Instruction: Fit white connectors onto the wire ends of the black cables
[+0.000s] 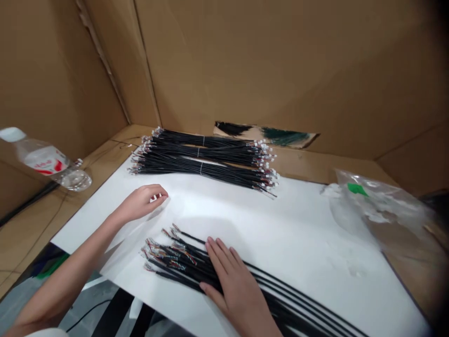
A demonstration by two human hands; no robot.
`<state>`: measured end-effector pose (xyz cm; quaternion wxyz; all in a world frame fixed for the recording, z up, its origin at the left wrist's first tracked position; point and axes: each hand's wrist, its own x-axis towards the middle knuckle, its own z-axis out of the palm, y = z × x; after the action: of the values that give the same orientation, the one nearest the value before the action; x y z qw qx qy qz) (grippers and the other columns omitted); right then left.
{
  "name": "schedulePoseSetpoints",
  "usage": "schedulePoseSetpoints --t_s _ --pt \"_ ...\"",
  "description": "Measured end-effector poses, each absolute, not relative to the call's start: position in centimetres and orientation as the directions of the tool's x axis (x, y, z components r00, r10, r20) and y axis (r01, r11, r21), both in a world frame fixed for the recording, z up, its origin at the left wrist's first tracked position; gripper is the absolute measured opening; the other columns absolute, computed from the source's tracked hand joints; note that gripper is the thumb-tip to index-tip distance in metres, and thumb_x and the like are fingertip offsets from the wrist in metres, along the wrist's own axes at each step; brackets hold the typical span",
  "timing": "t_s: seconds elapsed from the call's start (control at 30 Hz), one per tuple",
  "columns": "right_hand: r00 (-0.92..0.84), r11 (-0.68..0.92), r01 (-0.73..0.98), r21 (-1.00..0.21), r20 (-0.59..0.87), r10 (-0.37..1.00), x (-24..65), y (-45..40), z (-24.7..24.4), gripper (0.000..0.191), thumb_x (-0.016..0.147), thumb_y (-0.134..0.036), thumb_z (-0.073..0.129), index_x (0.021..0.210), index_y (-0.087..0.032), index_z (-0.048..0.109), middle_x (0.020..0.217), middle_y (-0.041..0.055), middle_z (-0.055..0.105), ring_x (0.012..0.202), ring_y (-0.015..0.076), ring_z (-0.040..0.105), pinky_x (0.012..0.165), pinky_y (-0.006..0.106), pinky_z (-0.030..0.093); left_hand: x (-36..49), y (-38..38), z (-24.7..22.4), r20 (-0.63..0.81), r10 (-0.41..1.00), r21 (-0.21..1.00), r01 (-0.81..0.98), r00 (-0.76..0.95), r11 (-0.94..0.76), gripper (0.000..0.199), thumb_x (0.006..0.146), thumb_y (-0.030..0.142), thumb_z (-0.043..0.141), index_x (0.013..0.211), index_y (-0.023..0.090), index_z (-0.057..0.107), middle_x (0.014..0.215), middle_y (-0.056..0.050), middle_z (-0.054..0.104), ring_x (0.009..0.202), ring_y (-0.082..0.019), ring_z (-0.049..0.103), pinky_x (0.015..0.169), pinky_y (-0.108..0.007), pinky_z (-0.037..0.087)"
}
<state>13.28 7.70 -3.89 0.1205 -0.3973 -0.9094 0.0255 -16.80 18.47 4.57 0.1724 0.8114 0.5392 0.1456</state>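
My right hand (234, 285) lies flat across a loose spread of black cables (291, 299), fingers stretched out and thumb apart. At their left end the cables show stripped, frayed wires in several colours. Over the white sheet (294, 224), to the left of those ends, is my left hand (145, 201). Its fingers are curled and the thumb meets the fingertips in a pinch; anything between them is too small to make out. Farther back lie three tied bundles of black cables (196, 164), with white connectors at their right ends.
A clear plastic bottle (49, 159) with a white cap is at the left. On the right lies a crumpled clear plastic bag (379, 210) with a green patch. Cardboard walls (266, 61) enclose the back and sides, with a torn slot behind the bundles.
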Motion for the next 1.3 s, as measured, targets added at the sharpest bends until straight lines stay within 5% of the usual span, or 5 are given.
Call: schedulePoseSetpoints --t_s 0.17,0.4,0.57,0.77,1.3 --pt "-0.673 0.725 0.679 -0.117 0.293 0.679 12.9 8.4 -3.2 0.090 0.090 -0.056 0.047 0.154 -0.007 0.007 0.148 0.0165 0.040 0.130 0.0336 0.049 0.093 0.049 0.055 -20.8 21.4 2.0 0.224 0.960 0.389 0.888 0.167 -0.245 0.019 0.092 0.029 0.053 0.090 0.013 0.064 0.089 -0.006 0.065 0.081 -0.017 0.062 0.075 -0.033 0.051" --pt "-0.539 0.582 0.813 -0.034 0.333 0.773 16.1 14.8 1.3 0.033 0.092 -0.023 0.046 0.117 -0.009 0.065 0.117 0.0163 0.069 0.107 0.0319 0.065 0.092 0.050 0.053 -21.1 22.7 -1.4 0.466 0.880 0.419 0.855 0.087 -0.306 0.018 0.092 0.024 0.048 0.099 0.015 0.060 0.108 -0.009 0.060 0.103 -0.022 0.059 0.090 -0.037 0.047" --pt "-0.514 0.546 0.837 -0.040 0.287 0.809 13.9 21.5 2.3 0.020 0.088 -0.015 0.054 0.101 -0.016 0.069 0.100 0.0089 0.071 0.092 0.0213 0.066 0.081 0.034 0.054 -20.9 21.9 -1.9 0.470 0.870 0.433 0.820 0.148 -0.374 0.016 0.090 0.021 0.045 0.093 0.018 0.060 0.097 -0.006 0.062 0.089 -0.020 0.062 0.079 -0.031 0.049" --pt "-0.465 0.474 0.880 0.045 0.293 0.836 9.5 27.6 0.1 0.010 0.091 -0.020 0.057 0.095 -0.014 0.065 0.098 0.0058 0.066 0.095 0.0192 0.062 0.083 0.037 0.051 -20.5 21.6 -1.7 0.457 0.861 0.379 0.826 0.225 -0.417 0.017 0.090 0.015 0.044 0.089 0.017 0.061 0.092 -0.007 0.064 0.085 -0.021 0.062 0.078 -0.033 0.049" --pt "-0.477 0.479 0.878 0.020 0.126 0.870 7.6 33.9 -0.4 0.046 0.085 -0.034 0.062 0.125 -0.013 0.054 0.119 0.0128 0.063 0.107 0.0254 0.060 0.094 0.042 0.046 -19.4 21.0 -1.1 0.490 0.816 0.259 0.842 0.308 -0.473 0.016 0.090 0.010 0.046 0.085 0.017 0.059 0.084 -0.004 0.065 0.081 -0.020 0.061 0.074 -0.034 0.049"
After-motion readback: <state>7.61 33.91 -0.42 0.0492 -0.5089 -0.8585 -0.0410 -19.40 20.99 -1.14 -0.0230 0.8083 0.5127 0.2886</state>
